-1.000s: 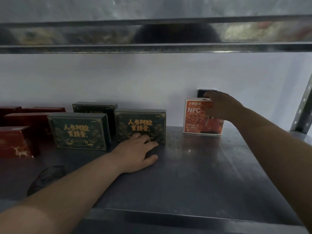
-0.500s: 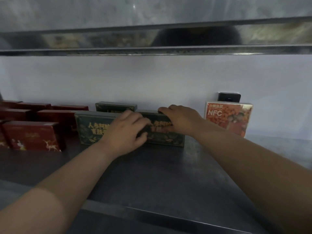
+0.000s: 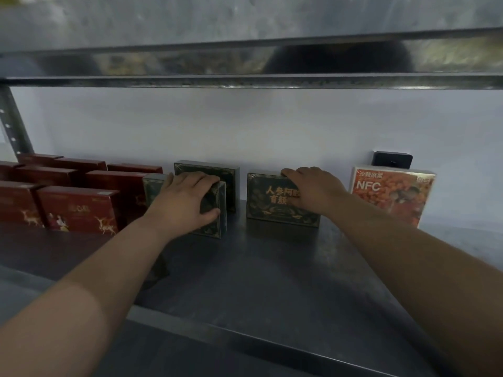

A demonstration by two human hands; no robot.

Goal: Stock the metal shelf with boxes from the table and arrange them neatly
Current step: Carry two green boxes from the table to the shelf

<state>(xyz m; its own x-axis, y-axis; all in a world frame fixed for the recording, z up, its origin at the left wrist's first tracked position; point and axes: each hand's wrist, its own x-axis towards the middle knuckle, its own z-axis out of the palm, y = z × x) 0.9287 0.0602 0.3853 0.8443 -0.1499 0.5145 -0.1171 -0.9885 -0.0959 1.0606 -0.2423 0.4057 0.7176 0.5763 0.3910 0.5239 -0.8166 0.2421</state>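
On the metal shelf [image 3: 272, 281], dark green gold-lettered boxes [image 3: 275, 202] stand, seemingly upright.

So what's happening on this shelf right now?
A person is arranging boxes on a grey metal shelf. The left hand grips one dark green box with gold print, and the right hand holds a matching dark green box beside it. Red boxes with deer pictures stand to the left, an orange NFC box to the right.

You're gripping a dark green gold-trimmed box [image 3: 215, 210] w/ your left hand [image 3: 185, 202]; your right hand [image 3: 313, 191] is clasping another green box [image 3: 269, 200] on the grey metal shelf [image 3: 258, 281].
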